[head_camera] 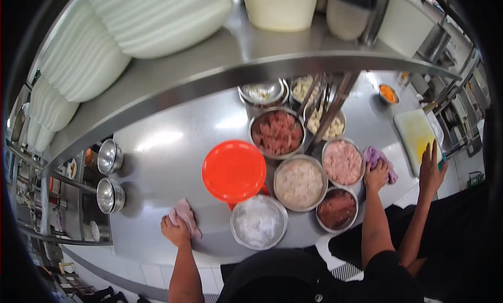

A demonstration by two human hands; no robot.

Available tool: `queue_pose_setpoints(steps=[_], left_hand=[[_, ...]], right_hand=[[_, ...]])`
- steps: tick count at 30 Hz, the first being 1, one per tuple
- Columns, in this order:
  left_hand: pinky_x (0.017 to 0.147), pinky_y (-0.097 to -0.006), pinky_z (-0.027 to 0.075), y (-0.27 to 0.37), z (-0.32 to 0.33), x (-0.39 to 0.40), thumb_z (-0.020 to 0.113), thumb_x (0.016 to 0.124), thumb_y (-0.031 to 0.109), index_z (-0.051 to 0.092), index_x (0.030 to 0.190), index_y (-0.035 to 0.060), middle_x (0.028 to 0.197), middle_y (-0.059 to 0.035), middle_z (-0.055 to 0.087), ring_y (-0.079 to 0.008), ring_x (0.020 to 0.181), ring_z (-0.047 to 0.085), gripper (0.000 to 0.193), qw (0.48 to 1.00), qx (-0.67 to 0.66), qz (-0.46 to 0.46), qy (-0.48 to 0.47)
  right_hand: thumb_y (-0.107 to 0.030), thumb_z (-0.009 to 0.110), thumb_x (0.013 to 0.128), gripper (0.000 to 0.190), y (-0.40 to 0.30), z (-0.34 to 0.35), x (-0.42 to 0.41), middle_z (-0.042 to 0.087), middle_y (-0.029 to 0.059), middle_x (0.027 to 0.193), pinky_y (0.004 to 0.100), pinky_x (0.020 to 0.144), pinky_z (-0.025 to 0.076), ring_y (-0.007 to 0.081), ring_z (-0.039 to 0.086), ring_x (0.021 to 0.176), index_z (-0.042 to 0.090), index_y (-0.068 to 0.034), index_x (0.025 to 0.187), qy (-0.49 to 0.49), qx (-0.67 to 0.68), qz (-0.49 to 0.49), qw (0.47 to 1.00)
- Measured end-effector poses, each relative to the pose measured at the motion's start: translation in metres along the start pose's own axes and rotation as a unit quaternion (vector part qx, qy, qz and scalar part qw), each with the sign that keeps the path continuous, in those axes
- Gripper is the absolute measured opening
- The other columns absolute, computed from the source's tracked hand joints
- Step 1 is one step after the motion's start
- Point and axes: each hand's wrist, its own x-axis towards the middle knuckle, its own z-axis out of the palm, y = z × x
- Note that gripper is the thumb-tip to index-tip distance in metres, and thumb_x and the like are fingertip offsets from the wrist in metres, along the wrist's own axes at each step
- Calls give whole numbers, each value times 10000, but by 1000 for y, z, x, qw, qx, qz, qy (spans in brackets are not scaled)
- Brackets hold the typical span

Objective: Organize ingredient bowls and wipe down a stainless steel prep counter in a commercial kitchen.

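My left hand [175, 230] presses a pinkish cloth [185, 216] onto the stainless steel table [157, 177], its fingers closed around the cloth's left side. At the right, my right hand [376, 177] rests on a purple cloth [387, 167], beside a bowl of pale pink meat [342, 162]. Between my hands stand a metal bowl of white powder [259, 222], a red round lid or plate [234, 171], a bowl of whitish pieces [300, 183], a bowl of dark red meat [336, 209] and a bowl of cut red meat [278, 132].
A steel shelf edge [251, 69] crosses above the table, with stacked white dishes [157, 20] on it. Stacked metal bowls [111, 195] stand at the left. Another person's hand [431, 171] is beside a cutting board [418, 138]. A small bowl of orange pieces [388, 94] sits behind.
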Motion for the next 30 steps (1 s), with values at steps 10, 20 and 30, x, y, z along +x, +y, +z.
queue_pose_setpoints(steps=[10, 20, 30], left_hand=[[950, -499, 412, 7, -5, -2, 543, 868, 361, 611, 1086, 32, 1169, -194, 601, -404, 1092, 539, 400, 999, 20, 19, 30], [999, -509, 374, 8, 0, -1, 547, 874, 425, 607, 1106, 24, 1247, -182, 578, -389, 1172, 509, 467, 1000, 9, -6, 13], [1036, -509, 347, 6, -3, -2, 545, 867, 419, 610, 1117, 39, 1289, -167, 563, -375, 1208, 491, 460, 999, 17, -26, -14]], right_hand=[[-524, 489, 904, 666, 1, 4, -3, 346, 144, 1537, 634, 1079, 255, 325, 252, 1450, 425, -139, 1444, -6, -3, 13, 1000], [-526, 489, 905, 666, 0, 0, 1, 355, 136, 1532, 625, 1075, 275, 313, 266, 1444, 425, -146, 1448, -8, -8, 6, 1000], [-524, 489, 904, 660, 0, 2, -4, 358, 135, 1531, 615, 1083, 268, 314, 271, 1441, 432, -150, 1445, -10, -13, 11, 1000]])
